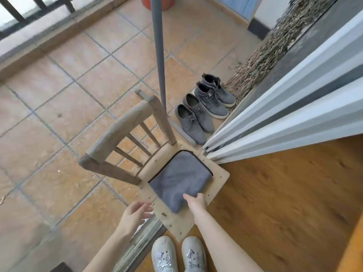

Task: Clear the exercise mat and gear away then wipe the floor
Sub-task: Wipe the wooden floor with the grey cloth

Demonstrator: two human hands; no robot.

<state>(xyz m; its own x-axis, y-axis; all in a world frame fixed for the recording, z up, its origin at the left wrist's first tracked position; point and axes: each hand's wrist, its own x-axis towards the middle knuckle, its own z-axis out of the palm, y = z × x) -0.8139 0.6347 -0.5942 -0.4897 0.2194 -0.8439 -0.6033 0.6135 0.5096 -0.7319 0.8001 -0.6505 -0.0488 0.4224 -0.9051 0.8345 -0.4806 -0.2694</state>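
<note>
A folded grey cloth (pixel 180 179) lies on the seat of a pale wooden chair (pixel 220 177) that stands in the doorway. My right hand (pixel 196 202) pinches the near edge of the cloth between thumb and fingers. Just left of the seat's front corner, my left hand (pixel 135 214) hovers with its fingers spread and relaxed, holding nothing. No exercise mat is in view.
Two pairs of grey shoes (pixel 202 110) sit beyond the chair by the sliding door frame (pixel 284 118). A grey pole (pixel 160 55) rises behind the chair back. Dry twigs (pixel 267 50) lie along the wall. Tiled balcony floor on the left, wooden floor (pixel 284 203) on the right. My white shoes (pixel 178 254) stand below.
</note>
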